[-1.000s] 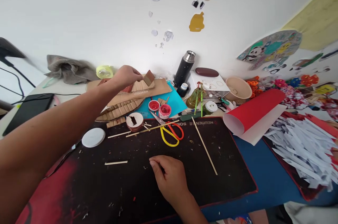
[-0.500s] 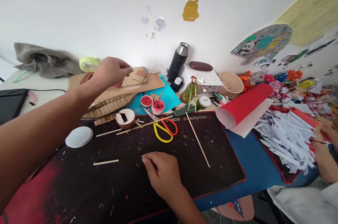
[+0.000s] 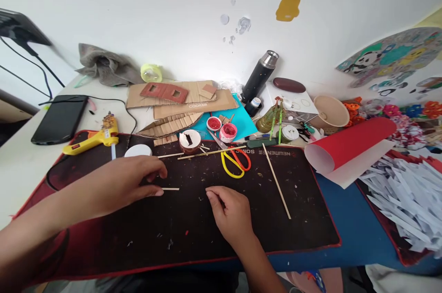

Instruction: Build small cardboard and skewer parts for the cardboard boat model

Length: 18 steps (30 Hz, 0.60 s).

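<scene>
My left hand [image 3: 147,180] is low over the dark mat [image 3: 193,233], thumb and fingers apart. Its thumb meets the near end of a short wooden stick [image 3: 171,189] lying on the mat, and covers part of it. My right hand [image 3: 231,215] rests on the mat with fingers curled and the thumb tip against the index finger; whether anything small is pinched there cannot be made out. To its right lies a long thin stick [image 3: 277,181]. Beyond both hands are scissors [image 3: 236,164] with yellow and red handles, and another long stick [image 3: 207,152].
A yellow glue gun [image 3: 95,141] and a phone [image 3: 59,119] lie left. Behind stand paint pots [image 3: 228,133], cardboard pieces [image 3: 203,104] and a black thermos [image 3: 259,76]. Rolled red paper [image 3: 355,143] and white paper strips [image 3: 404,196] are at right.
My left hand has come down from above the cardboard to the short stick on the mat. The view has turned left, bringing the glue gun into sight. My right hand keeps its pose.
</scene>
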### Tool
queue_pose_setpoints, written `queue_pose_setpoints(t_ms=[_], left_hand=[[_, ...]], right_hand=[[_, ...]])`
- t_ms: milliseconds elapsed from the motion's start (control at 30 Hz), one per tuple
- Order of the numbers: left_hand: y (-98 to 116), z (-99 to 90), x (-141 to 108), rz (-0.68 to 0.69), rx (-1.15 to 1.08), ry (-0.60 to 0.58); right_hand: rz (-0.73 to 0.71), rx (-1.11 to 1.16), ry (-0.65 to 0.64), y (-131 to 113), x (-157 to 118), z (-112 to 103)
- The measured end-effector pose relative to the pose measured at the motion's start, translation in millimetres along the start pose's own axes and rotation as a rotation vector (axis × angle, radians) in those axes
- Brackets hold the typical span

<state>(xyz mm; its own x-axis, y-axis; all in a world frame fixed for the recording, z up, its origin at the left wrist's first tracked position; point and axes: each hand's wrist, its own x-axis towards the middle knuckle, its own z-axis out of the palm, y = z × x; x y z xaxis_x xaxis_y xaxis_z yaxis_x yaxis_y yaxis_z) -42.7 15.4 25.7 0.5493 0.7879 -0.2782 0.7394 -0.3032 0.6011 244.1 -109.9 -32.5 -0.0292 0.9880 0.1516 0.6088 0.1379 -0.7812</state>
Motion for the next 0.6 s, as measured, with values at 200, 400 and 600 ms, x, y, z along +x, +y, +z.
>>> queue_pose_setpoints(t_ms=[200,400,600], left_hand=[[-11,30.7,-5,0.051,0.054,-0.011],[-14,35.5,-4,0.11,0.028,0.025],[11,36.4,7,0.028,-0.445,-0.047]], right_hand=[[0.005,-0.04,0.003,-2,1,1],[0.024,-0.031,0.018,-4,0,1],[0.152,0.091,0.003,-10,7,2]])
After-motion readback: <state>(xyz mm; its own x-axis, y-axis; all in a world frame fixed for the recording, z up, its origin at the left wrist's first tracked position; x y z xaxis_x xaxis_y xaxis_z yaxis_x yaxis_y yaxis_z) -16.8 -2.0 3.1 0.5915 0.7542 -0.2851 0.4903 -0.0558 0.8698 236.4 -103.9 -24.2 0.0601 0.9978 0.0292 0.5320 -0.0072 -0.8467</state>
